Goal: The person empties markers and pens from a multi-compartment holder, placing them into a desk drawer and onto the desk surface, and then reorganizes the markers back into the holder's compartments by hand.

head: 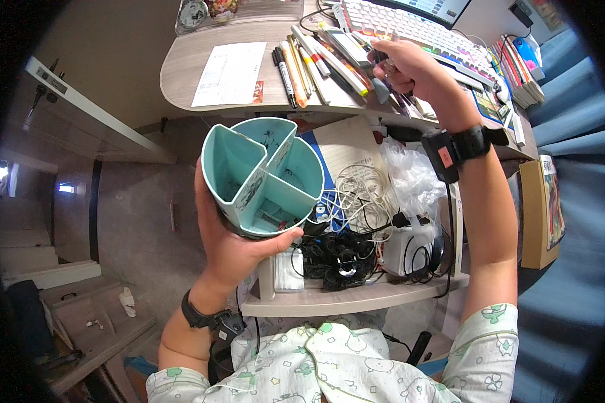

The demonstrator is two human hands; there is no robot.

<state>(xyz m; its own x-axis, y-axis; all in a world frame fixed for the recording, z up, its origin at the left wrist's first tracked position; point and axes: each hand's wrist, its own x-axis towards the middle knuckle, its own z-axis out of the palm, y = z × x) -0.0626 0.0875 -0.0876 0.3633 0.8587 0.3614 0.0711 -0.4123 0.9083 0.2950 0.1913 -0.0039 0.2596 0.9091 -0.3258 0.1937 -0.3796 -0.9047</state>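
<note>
My left hand (232, 252) grips a teal plastic pen holder (262, 176) from below and the left side, above an open drawer. Its compartments show dark stains, and small bits lie at the bottom of the nearest one. My right hand (403, 68) is over the desk at the right end of a pile of pens, its fingers curled about something small and dark that I cannot make out. Beside it lie a white marker with a yellow-green tip (340, 70), a black marker (285, 75) and several other pens. A sheet of paper (230, 74) lies to their left.
The open drawer (353, 302) holds tangled white cables (360, 196), a clear plastic bag (411, 171), a black frilly item (338, 257) and a white adapter. A white keyboard (413, 30) and a monitor stand behind the pens. Books, a cardboard box (534, 216) and a blue curtain are at right.
</note>
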